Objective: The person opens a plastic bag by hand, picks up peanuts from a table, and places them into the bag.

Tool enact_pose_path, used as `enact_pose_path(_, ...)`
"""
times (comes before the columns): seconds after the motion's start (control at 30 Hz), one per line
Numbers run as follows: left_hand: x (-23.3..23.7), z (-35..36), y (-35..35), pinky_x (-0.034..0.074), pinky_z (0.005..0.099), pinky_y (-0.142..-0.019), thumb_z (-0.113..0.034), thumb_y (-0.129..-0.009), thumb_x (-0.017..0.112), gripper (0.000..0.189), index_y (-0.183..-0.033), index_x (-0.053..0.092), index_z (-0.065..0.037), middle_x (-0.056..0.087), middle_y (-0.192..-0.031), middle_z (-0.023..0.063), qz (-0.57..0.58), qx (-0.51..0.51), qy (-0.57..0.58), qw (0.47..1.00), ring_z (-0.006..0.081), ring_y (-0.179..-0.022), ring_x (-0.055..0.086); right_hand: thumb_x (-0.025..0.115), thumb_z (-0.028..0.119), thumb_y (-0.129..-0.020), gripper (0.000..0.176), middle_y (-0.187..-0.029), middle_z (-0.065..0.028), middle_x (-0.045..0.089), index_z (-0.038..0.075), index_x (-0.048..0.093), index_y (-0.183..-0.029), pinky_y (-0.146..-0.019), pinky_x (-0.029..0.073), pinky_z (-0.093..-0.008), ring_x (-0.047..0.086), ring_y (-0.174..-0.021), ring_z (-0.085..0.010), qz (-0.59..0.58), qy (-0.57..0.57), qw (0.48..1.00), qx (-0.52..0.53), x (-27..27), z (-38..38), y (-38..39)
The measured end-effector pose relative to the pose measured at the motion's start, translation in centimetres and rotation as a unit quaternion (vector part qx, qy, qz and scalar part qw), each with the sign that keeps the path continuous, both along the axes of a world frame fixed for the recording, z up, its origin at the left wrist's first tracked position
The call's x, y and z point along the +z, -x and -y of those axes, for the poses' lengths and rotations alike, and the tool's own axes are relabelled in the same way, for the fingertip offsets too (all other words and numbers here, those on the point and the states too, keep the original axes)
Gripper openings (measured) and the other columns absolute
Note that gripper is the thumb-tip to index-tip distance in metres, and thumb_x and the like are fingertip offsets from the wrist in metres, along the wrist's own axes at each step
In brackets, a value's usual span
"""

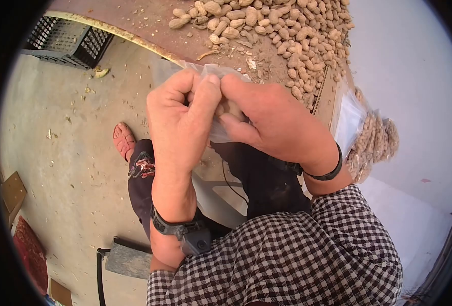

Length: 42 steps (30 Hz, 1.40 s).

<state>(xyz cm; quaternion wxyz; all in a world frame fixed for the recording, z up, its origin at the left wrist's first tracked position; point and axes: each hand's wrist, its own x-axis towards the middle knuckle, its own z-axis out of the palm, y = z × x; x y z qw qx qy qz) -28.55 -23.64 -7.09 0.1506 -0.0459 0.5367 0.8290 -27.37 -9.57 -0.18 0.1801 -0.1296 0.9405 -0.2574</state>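
Both hands meet above my lap at the table's near edge, on a clear plastic bag [220, 133]. My left hand [181, 115] pinches the bag's film, its thumb pointing up against the fingertips of the other hand. From the right, my right hand [272, 112] grips the same bag with its fingers curled. Between the hands some tan peanuts [229, 108] show through the film. Part of the bag hangs below the fingers and part spreads behind them. The exact hold of the fingertips is partly hidden.
Loose peanuts [307, 41] are heaped on the brown table [129, 15]. Filled bags of peanuts [374, 140] lie to the right beside the table. A black plastic crate [75, 41] stands on the floor at upper left. Cardboard [13, 194] and a red sack [30, 252] lie at lower left.
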Motion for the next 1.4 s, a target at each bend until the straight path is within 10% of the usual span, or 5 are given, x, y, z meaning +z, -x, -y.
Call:
enact_pose_path(0.4,-0.5,0.4,-0.2,0.027,0.0210,-0.049,-0.014,-0.089,0.062,0.031,-0.062,0.050,-0.004,0.042,-0.058,-0.0073,-0.018,0.025,-0.003,1.000,0.0020,-0.056,0.035,0.066,-0.004,-0.075,0.031,-0.086,-0.0012,0.056,0.005,0.061,-0.104,-0.053,0.042,-0.0189,0.051,-0.063,-0.0048,-0.081,0.149,0.971,-0.172,2.2,-1.8,-1.8)
enact_pose_path(0.67,-0.8,0.3,0.0,0.026,0.0212,-0.049,-0.013,-0.088,0.062,0.033,-0.061,0.045,-0.005,0.040,-0.059,-0.0082,-0.031,0.036,0.010,0.999,0.0022,-0.057,0.033,0.077,0.002,-0.068,0.041,-0.089,-0.0043,0.051,0.004,0.058,-0.104,-0.055,0.044,-0.0236,0.051,-0.060,-0.0106,-0.093,-0.037,0.987,-0.128,-2.9,-3.9,-3.2)
enact_pose_path(0.87,-0.8,0.1,0.0,0.026,0.0210,-0.050,-0.012,-0.088,0.062,0.032,-0.061,0.045,-0.005,0.039,-0.059,-0.0079,-0.027,0.040,0.006,0.999,0.0023,-0.057,0.033,0.074,0.007,-0.075,0.026,-0.087,-0.0078,0.049,0.007,0.058,-0.095,-0.060,0.047,-0.0303,0.056,-0.065,-0.0193,-0.079,-0.014,0.991,-0.110,-3.1,-4.8,-2.7)
enact_pose_path(1.17,-0.8,-0.1,0.1,0.025,0.0217,-0.049,-0.012,-0.088,0.062,0.034,-0.061,0.044,-0.005,0.038,-0.059,-0.0079,-0.034,0.035,0.015,0.999,0.0024,-0.057,0.031,0.071,0.000,-0.077,0.024,-0.090,0.0023,0.055,0.006,0.062,-0.098,-0.061,0.043,-0.0199,0.050,-0.071,-0.0045,-0.031,0.218,0.936,-0.275,-1.9,-4.0,-3.5)
enact_pose_path(1.4,-0.3,-0.3,0.1,0.027,0.0204,-0.049,-0.012,-0.089,0.060,0.033,-0.061,0.047,-0.005,0.043,-0.058,-0.0067,-0.020,0.014,0.015,1.000,0.0018,-0.055,0.035,0.074,0.000,-0.072,0.026,-0.092,-0.0049,0.058,0.005,0.063,-0.095,-0.054,0.044,-0.0202,0.053,-0.064,-0.0071,-0.085,0.200,0.974,-0.068,-2.0,0.2,-2.0)
